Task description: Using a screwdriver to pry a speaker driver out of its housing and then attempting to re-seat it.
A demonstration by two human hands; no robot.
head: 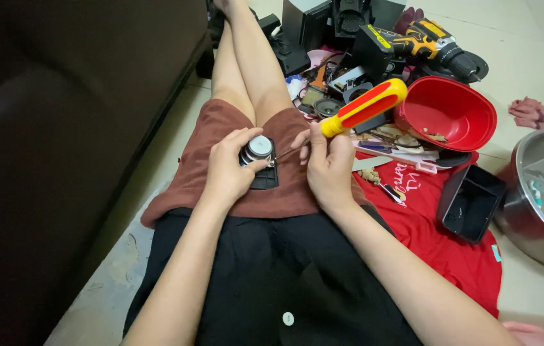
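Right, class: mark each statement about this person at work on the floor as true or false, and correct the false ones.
1. The right hand holds a screwdriver with a red and yellow handle. True.
2. The left hand rests flat on the floor. False: it holds a small speaker part on the lap.
3. The red bowl sits on the person's lap. False: it lies on the floor, to the right.
4. A cordless drill lies beyond the bowl. True.

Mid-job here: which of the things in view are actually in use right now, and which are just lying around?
In use:
left hand holding the small speaker part
right hand holding the red and yellow screwdriver, tip at the part

Lying about:
red bowl
cordless drill
black tray
steel bowl
red cloth
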